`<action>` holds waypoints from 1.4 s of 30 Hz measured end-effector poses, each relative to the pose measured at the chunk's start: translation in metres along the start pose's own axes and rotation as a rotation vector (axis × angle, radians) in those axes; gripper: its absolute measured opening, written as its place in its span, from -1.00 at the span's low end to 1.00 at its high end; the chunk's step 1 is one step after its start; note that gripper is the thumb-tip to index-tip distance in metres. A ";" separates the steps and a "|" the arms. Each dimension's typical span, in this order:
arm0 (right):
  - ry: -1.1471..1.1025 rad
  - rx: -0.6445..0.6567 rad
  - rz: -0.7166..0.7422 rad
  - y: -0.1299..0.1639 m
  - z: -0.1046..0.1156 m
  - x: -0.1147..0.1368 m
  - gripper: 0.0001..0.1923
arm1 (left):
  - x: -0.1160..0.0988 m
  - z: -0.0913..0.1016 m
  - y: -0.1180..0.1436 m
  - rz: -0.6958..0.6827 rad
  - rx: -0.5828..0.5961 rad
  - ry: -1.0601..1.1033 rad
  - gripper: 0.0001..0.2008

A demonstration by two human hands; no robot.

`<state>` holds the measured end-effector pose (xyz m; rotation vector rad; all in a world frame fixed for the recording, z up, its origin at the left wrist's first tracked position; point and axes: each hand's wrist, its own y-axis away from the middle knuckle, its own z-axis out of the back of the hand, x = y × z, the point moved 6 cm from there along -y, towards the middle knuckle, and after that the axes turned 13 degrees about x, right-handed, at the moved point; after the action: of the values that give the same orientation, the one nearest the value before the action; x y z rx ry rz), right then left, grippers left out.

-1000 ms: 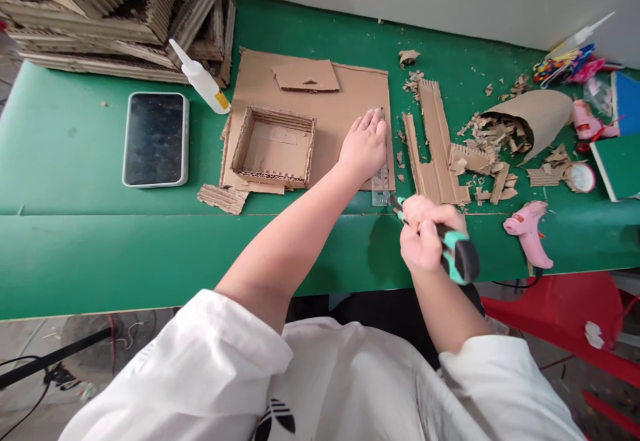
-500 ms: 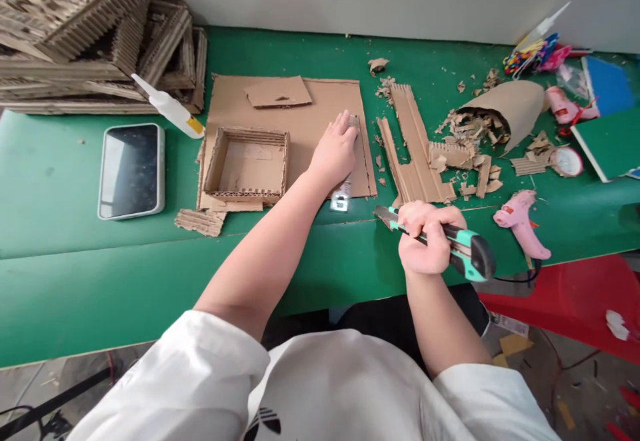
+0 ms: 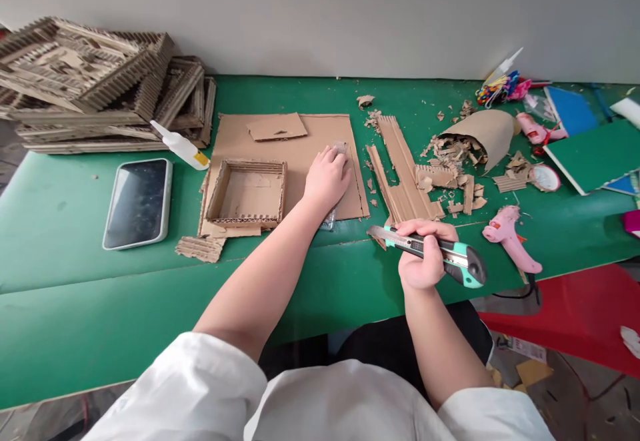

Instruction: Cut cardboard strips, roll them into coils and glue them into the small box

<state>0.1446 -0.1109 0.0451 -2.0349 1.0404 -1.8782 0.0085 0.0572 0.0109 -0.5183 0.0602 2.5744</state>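
Note:
My left hand (image 3: 327,176) is over a clear ruler (image 3: 341,146) on a flat cardboard sheet (image 3: 320,136), fingers bent onto it and thumb spread to the right. The hand and forearm cover most of the ruler's middle. In my right hand (image 3: 425,254) is a green and black box cutter (image 3: 457,258), its blade out and pointing left above the table's front part. A shallow open cardboard box (image 3: 285,191) stands on the sheet's left half. Behind it lies a small cardboard offcut (image 3: 277,126).
Corrugated strips (image 3: 400,154) and torn scraps lie right of the sheet, beside a paper cone (image 3: 493,131) full of bits. A pink glue gun (image 3: 510,238) rests at right. To the left are a phone (image 3: 137,204), a glue bottle (image 3: 183,148) and stacked cardboard frames (image 3: 115,104).
The head view has tilted up. My left hand has shifted slightly left with the ruler, its thumb now spread. My right hand has turned the box cutter so its side shows more.

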 end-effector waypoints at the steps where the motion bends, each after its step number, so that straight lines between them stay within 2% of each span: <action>1: 0.009 0.009 0.001 0.000 0.000 0.000 -0.94 | -0.001 0.000 0.000 0.000 0.003 -0.003 -0.74; 9: 0.027 0.006 -0.068 0.003 0.003 -0.002 -0.94 | -0.004 -0.001 0.003 0.013 0.011 -0.036 -0.62; 20: 0.025 -0.007 -0.054 0.003 0.007 -0.004 -0.96 | -0.004 -0.002 0.003 0.014 0.013 -0.073 -0.58; 29: 0.270 -0.058 0.017 -0.004 0.020 0.002 -0.93 | -0.005 -0.001 0.004 0.008 0.017 -0.070 -0.59; 33: 0.463 0.021 0.094 -0.007 0.017 0.013 -0.98 | -0.005 -0.002 0.003 0.017 0.031 -0.072 -0.56; 39: 0.752 0.187 0.240 -0.010 0.005 0.032 -0.93 | -0.004 -0.003 0.002 0.018 0.028 -0.079 -0.55; 42: 0.828 0.252 0.271 -0.010 0.002 0.035 -0.90 | -0.003 -0.004 0.002 0.011 0.023 -0.080 -0.55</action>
<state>0.1484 -0.1254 0.0785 -0.8997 1.0719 -2.5682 0.0110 0.0537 0.0085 -0.4074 0.0650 2.5994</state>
